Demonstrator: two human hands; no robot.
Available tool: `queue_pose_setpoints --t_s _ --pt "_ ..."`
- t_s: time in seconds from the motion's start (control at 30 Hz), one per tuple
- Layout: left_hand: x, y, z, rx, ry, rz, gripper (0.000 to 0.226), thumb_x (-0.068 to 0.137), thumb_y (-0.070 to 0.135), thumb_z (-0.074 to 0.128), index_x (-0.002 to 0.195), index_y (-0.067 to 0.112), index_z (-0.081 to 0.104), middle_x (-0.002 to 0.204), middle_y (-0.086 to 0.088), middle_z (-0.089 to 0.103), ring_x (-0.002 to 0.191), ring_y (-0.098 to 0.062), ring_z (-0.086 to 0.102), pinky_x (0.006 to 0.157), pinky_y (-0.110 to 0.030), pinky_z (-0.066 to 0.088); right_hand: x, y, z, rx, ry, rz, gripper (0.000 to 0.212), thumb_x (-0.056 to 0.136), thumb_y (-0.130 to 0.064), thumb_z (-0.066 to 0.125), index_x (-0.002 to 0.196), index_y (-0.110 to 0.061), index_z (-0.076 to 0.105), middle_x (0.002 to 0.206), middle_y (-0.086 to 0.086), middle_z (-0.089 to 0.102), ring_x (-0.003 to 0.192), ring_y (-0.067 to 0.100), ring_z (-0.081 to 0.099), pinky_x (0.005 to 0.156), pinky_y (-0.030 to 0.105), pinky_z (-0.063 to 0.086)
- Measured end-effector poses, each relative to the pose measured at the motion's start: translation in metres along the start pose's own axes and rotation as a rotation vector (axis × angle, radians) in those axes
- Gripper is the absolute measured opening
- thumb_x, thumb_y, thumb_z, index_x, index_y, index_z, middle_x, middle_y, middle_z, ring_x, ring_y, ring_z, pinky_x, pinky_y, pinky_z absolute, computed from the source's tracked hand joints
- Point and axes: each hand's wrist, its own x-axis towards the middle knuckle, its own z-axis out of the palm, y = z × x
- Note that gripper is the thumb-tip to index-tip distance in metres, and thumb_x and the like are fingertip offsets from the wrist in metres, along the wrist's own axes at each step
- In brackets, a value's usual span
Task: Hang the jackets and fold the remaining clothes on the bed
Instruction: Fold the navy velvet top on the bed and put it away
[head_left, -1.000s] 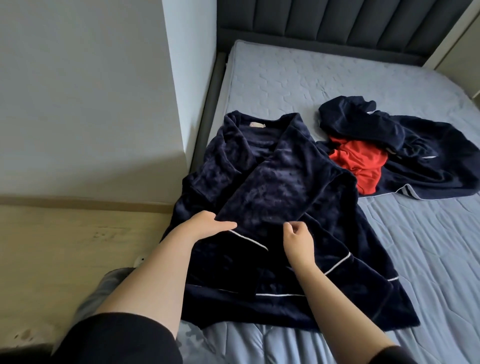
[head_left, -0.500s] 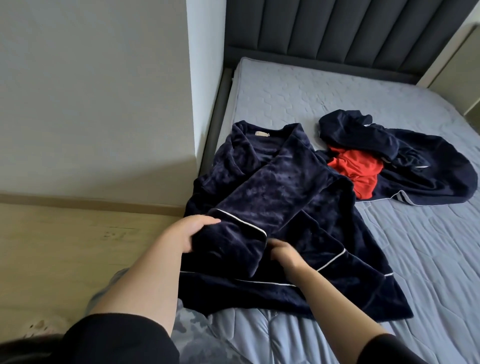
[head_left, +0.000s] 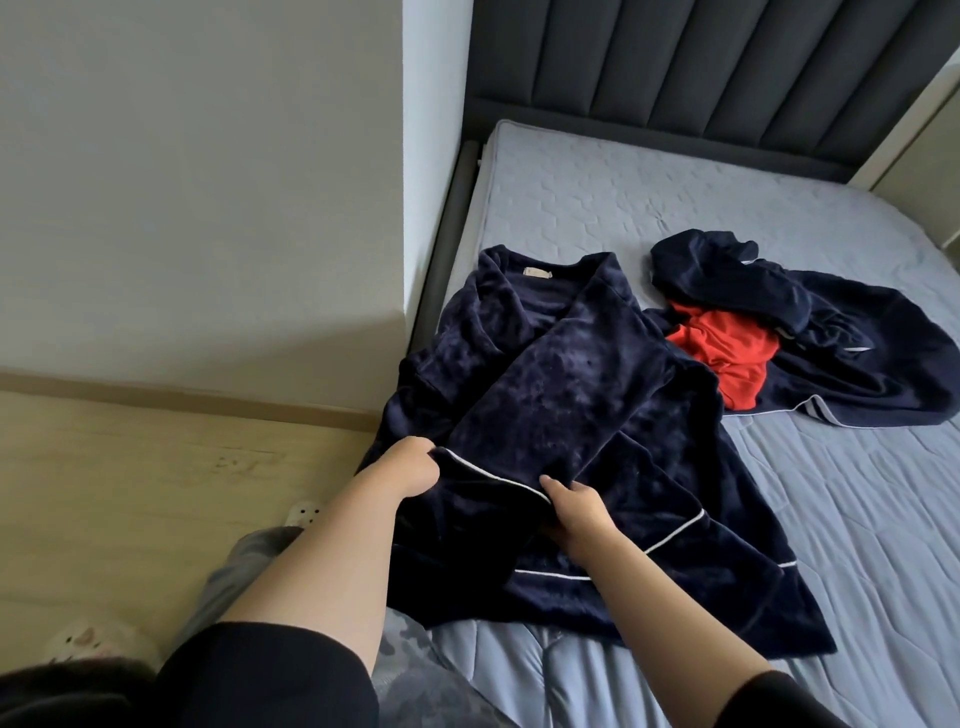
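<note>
Gripping piped sleeve cuff of navy velvet jacket (head_left: 571, 384) at frame centre: left hand (head_left: 410, 465) fingers curled on left end, right hand (head_left: 576, 512) pinching right end. Spread over bed (head_left: 857, 519).

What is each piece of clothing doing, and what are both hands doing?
navy top: lying open on the bed, one sleeve folded across.
left hand: grips the sleeve cuff.
right hand: pinches the cuff's other end.
dark jacket: crumpled, unfolded.
red garment: bunched, partly under the jacket.
</note>
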Motion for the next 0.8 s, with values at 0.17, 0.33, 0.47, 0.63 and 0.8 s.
queue_pose_setpoints --t_s 0.17,0.33,0.47,0.63,0.8 --pt "-0.002 0.001 0.007 0.266 0.163 0.002 0.054 0.085 0.006 0.043 0.136 0.023 0.040 0.127 -0.005 0.049 0.103 -0.025 0.049 0.076 -0.031 0.043 -0.005 0.011 0.000 -0.628 0.175 -0.285 0.049 0.086 -0.033 0.066 0.121 -0.003 0.046 0.116 0.013 0.061 0.105 0.028 0.058 0.080 0.030 0.045" --pt "-0.002 0.013 0.029 0.575 0.410 0.488 0.062 0.094 0.029 0.044 0.149 0.024 0.018 0.154 -0.004 0.017 0.139 -0.025 0.018 0.109 -0.039 0.023 -0.011 0.013 0.003 -0.975 0.470 -0.861 0.068 0.088 -0.030 0.060 0.145 -0.010 0.029 0.143 0.010 0.040 0.132 0.028 0.034 0.108 0.038 0.028" --pt "0.000 -0.006 0.053 0.817 0.069 0.370 0.063 0.099 0.047 0.029 0.150 0.033 -0.006 0.158 0.000 -0.016 0.144 -0.023 -0.016 0.115 -0.048 0.000 0.003 0.028 -0.009 -1.459 0.178 -0.735 0.068 0.095 -0.050 0.036 0.151 -0.019 0.012 0.159 0.004 0.001 0.146 0.022 -0.005 0.116 0.045 0.000" --pt "0.004 -0.006 0.040 0.453 0.089 0.215 0.077 0.092 0.041 0.052 0.150 0.030 0.003 0.158 0.000 0.000 0.143 -0.026 0.012 0.109 -0.042 0.029 0.012 0.035 -0.018 -1.525 0.072 -0.632 0.071 0.096 -0.055 0.028 0.151 -0.019 0.002 0.159 0.002 -0.005 0.146 0.019 -0.009 0.116 0.046 0.000" --pt "-0.001 -0.014 0.003 -0.049 0.154 -0.039 0.041 0.085 0.025 0.064 0.123 0.014 0.054 0.121 -0.008 0.056 0.107 -0.026 0.056 0.082 -0.030 0.043 -0.002 0.024 -0.013 -1.276 0.085 -0.829 0.060 0.094 -0.038 0.048 0.145 -0.012 0.031 0.151 0.010 0.028 0.141 0.027 0.020 0.114 0.037 0.016"
